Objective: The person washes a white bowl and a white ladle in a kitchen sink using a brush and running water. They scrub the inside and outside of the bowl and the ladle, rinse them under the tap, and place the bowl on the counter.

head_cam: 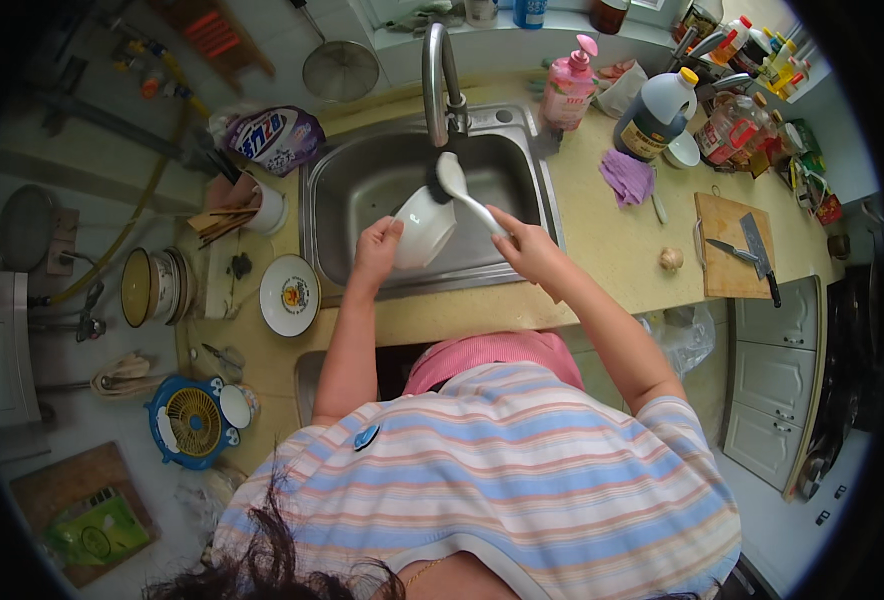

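My left hand (376,251) grips the rim of a white bowl (425,231), which is tilted on its side over the stainless steel sink (352,180). In my right hand (523,241) is the white handle of a dish brush (453,178); its dark bristles touch or nearly touch the bowl's upper edge. The curved faucet (434,86) stands just beyond the brush head. Whether water runs from it, I cannot tell. A white plate with a printed centre (290,295) lies on the counter left of the sink.
Right of the sink stand a pink pump bottle (568,94) and a large jug (655,112), near a purple cloth (628,178). Farther right, a cutting board (719,217) holds a cleaver (758,251) and a knife. A purple detergent bag (277,139) and a utensil holder (268,208) are at left.
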A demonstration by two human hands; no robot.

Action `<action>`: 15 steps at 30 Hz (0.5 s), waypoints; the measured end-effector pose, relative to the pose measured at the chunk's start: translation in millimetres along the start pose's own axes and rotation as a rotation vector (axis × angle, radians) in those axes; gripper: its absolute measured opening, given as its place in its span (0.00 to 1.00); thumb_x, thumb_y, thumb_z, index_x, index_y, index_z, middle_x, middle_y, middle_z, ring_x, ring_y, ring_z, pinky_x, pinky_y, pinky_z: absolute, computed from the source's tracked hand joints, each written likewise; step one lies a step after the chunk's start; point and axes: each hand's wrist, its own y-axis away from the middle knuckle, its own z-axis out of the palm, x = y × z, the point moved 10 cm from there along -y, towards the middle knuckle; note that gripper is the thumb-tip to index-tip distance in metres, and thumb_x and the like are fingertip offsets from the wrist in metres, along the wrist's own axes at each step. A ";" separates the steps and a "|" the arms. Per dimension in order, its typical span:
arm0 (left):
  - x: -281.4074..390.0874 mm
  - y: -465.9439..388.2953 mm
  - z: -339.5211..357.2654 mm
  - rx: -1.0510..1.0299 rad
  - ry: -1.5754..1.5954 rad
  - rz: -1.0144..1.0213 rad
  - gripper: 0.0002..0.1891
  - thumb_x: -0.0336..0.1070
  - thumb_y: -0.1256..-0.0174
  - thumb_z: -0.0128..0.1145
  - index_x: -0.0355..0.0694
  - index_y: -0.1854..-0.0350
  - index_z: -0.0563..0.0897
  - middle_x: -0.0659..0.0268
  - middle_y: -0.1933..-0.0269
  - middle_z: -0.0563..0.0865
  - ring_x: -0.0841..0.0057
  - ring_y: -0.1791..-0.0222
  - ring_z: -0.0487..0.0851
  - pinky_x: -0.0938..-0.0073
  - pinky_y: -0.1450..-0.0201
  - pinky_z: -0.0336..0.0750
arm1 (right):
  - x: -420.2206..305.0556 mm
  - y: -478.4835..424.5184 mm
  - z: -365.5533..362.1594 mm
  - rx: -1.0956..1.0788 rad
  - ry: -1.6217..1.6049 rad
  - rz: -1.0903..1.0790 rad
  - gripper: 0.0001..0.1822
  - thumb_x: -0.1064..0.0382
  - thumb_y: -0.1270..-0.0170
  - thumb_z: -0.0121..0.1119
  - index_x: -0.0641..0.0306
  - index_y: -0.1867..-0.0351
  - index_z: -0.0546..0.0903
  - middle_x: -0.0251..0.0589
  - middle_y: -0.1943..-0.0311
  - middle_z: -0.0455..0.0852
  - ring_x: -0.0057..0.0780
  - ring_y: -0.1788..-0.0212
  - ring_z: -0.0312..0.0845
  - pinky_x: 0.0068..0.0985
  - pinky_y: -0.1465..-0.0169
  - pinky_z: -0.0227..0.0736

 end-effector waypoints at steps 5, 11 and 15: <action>2.0 -0.7 3.3 -0.046 0.073 -0.031 0.13 0.42 0.30 0.51 0.38 0.66 0.80 0.78 0.71 0.78 0.92 0.70 0.70 0.86 0.67 0.66 | 13.4 -8.1 -1.6 0.007 -0.087 0.133 0.26 0.60 0.35 0.51 0.55 0.35 0.66 0.40 0.82 0.75 0.27 0.86 0.66 0.28 0.81 0.66; -14.6 2.0 4.8 0.017 0.669 -0.107 0.15 0.45 0.29 0.47 0.41 0.51 0.79 0.68 0.54 0.82 0.79 0.54 0.79 0.75 0.49 0.73 | 44.7 -1.5 19.6 -0.116 -0.612 0.395 0.27 0.55 0.31 0.47 0.44 0.31 0.59 0.27 0.83 0.63 0.13 0.86 0.55 0.15 0.84 0.56; -34.0 -2.8 20.0 0.061 1.076 -0.234 0.20 0.48 0.27 0.39 0.43 0.41 0.72 0.63 0.41 0.76 0.70 0.39 0.72 0.63 0.36 0.66 | 70.1 12.1 37.2 -0.161 -0.862 0.490 0.26 0.53 0.30 0.45 0.44 0.31 0.59 0.28 0.82 0.65 0.13 0.86 0.55 0.15 0.83 0.56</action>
